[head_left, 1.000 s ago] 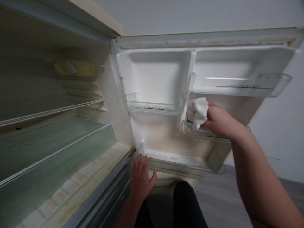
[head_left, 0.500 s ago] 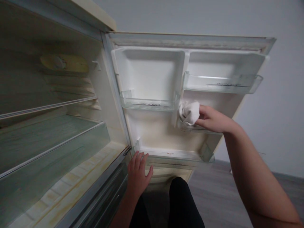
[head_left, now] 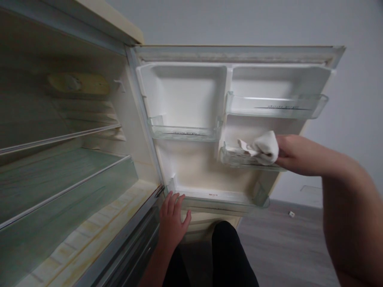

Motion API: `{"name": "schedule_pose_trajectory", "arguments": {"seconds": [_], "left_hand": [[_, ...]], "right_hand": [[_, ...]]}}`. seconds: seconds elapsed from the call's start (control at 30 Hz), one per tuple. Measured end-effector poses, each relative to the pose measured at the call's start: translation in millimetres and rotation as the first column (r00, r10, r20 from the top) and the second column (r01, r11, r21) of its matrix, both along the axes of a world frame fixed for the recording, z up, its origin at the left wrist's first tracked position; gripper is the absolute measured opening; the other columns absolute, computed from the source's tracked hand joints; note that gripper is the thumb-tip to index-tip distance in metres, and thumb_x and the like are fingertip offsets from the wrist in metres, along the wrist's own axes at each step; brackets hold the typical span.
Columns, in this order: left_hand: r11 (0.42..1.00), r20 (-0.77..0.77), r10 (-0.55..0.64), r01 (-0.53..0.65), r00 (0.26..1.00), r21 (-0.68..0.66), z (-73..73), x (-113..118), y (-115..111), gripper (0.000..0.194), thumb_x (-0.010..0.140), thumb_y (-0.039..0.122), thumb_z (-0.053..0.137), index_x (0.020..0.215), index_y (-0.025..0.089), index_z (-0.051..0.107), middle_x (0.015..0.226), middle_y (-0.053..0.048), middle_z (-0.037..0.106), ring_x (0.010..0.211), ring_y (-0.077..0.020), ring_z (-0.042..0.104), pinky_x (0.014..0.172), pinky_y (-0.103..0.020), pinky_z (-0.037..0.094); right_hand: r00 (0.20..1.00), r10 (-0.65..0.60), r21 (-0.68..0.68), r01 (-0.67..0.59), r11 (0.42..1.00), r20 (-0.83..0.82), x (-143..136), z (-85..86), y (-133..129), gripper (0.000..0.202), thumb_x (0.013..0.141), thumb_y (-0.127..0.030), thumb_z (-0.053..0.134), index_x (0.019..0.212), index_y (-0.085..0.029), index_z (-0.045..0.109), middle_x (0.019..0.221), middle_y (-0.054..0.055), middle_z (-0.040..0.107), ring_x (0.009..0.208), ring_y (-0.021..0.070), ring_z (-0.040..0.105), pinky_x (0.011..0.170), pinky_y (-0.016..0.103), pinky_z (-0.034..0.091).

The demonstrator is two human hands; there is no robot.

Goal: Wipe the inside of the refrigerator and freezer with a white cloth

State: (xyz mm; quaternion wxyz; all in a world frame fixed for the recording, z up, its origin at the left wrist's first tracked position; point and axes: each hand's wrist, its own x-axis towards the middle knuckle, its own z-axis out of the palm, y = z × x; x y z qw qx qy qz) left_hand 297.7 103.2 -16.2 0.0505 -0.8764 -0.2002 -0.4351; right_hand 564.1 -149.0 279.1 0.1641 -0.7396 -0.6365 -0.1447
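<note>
My right hand (head_left: 295, 154) is closed on a crumpled white cloth (head_left: 265, 147), which sits at the small lower clear shelf (head_left: 254, 162) on the right side of the open fridge door (head_left: 194, 159). One loose corner of the cloth points left over that shelf. My left hand (head_left: 173, 217) rests with its fingers spread at the left end of the door's bottom clear bin (head_left: 215, 203). Nothing is in it.
The fridge interior (head_left: 131, 131) on the left has glass shelves (head_left: 60, 139), a yellowed base and a yellowish lamp housing (head_left: 79, 83). Two other door bins hang above. A small white object (head_left: 291, 214) lies on the grey floor (head_left: 278, 243). My dark-clothed knees are below.
My right hand has moved right along the small door shelf with the cloth, whose loose corner now shows. My left hand has stayed at the bottom bin. The view has shifted slightly.
</note>
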Motion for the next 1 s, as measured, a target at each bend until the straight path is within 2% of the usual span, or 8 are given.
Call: {"name": "schedule_pose_trajectory", "arguments": {"seconds": [0.13,0.23,0.4,0.5,0.6,0.77,0.87,1.0], "left_hand": [[1.000,0.011,0.007,-0.007,1.000,-0.008,-0.5,2,2,0.050,0.089,0.026,0.065,0.136,0.016,0.049,0.135,-0.018,0.059,0.141,-0.0401,0.046,0.112,-0.056,0.044],[1.000,0.015,-0.005,0.005,1.000,-0.006,0.3,2,3,0.051,0.089,0.026,0.066,0.136,0.015,0.049,0.135,-0.018,0.058,0.141,-0.0404,0.045,0.113,-0.057,0.044],[1.000,0.025,-0.025,0.025,0.999,-0.012,1.6,2,6,0.051,0.088,0.026,0.067,0.134,0.013,0.050,0.132,-0.019,0.058,0.142,-0.0408,0.044,0.114,-0.058,0.044],[0.999,0.034,-0.031,0.031,0.999,-0.015,0.4,3,8,0.052,0.088,0.026,0.068,0.135,0.013,0.050,0.132,-0.019,0.058,0.143,-0.0402,0.043,0.115,-0.057,0.043],[1.000,0.025,-0.030,0.030,0.999,-0.001,-1.4,3,9,0.052,0.089,0.027,0.068,0.136,0.015,0.049,0.133,-0.017,0.058,0.144,-0.0394,0.043,0.116,-0.057,0.042],[1.000,0.023,-0.027,0.026,0.999,0.015,-3.0,3,11,0.052,0.090,0.028,0.067,0.136,0.014,0.048,0.132,-0.018,0.058,0.142,-0.0403,0.044,0.114,-0.058,0.044],[0.999,0.028,-0.030,0.030,0.999,0.021,-3.3,4,12,0.052,0.089,0.028,0.067,0.136,0.014,0.048,0.132,-0.018,0.058,0.141,-0.0408,0.044,0.114,-0.059,0.044],[0.999,0.032,-0.031,0.031,0.999,0.022,-3.6,4,12,0.053,0.089,0.028,0.068,0.136,0.013,0.048,0.131,-0.019,0.058,0.141,-0.0409,0.044,0.114,-0.060,0.044]], "right_hand": [[0.942,-0.258,0.014,0.261,0.965,0.214,14,-5.4,-28,0.017,0.066,-0.024,0.060,0.082,-0.028,0.067,0.083,0.006,0.073,0.070,0.0257,0.064,0.064,0.040,0.049],[0.888,-0.364,-0.034,0.388,0.921,0.281,7,-5.8,-31,0.014,0.070,-0.029,0.059,0.083,-0.026,0.066,0.087,0.009,0.074,0.070,0.0276,0.065,0.063,0.040,0.047],[0.849,-0.360,-0.174,0.451,0.875,0.387,-17,5.0,-9,0.031,0.093,-0.040,0.043,0.084,-0.021,0.066,0.089,0.011,0.072,0.078,0.0274,0.066,0.067,0.036,0.045],[0.782,-0.485,-0.164,0.578,0.800,0.391,-20,12.2,12,0.038,0.095,-0.047,0.048,0.089,-0.017,0.072,0.087,0.016,0.073,0.077,0.0290,0.068,0.067,0.036,0.047],[0.738,-0.549,-0.141,0.638,0.757,0.392,-23,17.1,32,0.034,0.093,-0.037,0.052,0.091,-0.013,0.076,0.093,0.022,0.074,0.081,0.0335,0.071,0.068,0.039,0.049],[0.773,-0.529,-0.029,0.574,0.819,0.351,-35,23.5,71,0.028,0.088,-0.016,0.051,0.101,-0.008,0.074,0.101,0.024,0.073,0.094,0.0352,0.071,0.079,0.040,0.051],[0.823,-0.508,0.020,0.521,0.853,0.252,-42,25.1,96,0.028,0.088,-0.015,0.054,0.110,-0.008,0.070,0.102,0.023,0.072,0.094,0.0324,0.070,0.085,0.039,0.051],[0.906,-0.364,0.024,0.368,0.930,0.215,-46,19.5,110,0.035,0.089,-0.020,0.058,0.123,-0.010,0.061,0.116,0.023,0.068,0.098,0.0310,0.067,0.086,0.037,0.049]]}}
